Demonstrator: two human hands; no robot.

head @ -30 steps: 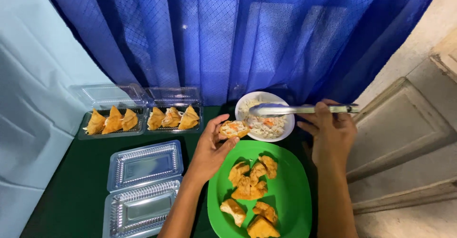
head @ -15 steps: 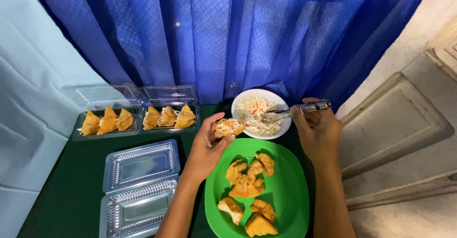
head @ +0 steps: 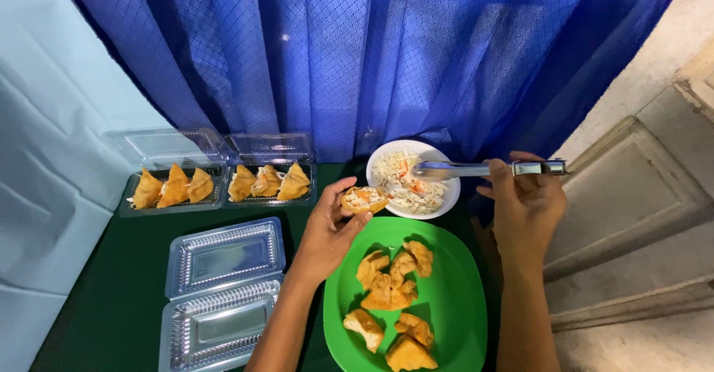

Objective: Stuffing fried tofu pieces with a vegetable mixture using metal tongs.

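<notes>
Head view. Left hand: fingers curled around a fried pastry piece with pale shredded filling showing on top; held just above the far edge of the green plate, beside the near-left rim of the white bowl. Right hand: closed on the handle end of metal tongs, tips nearly together over the shredded filling in the bowl. Bowl: far side of the dark green table, against the blue curtain. Green plate: near right part of the table, carrying loose fried pieces. Far left edge: two open clear containers holding filled triangular pastries. Near left corner: one empty clear clamshell, opened flat.
</notes>
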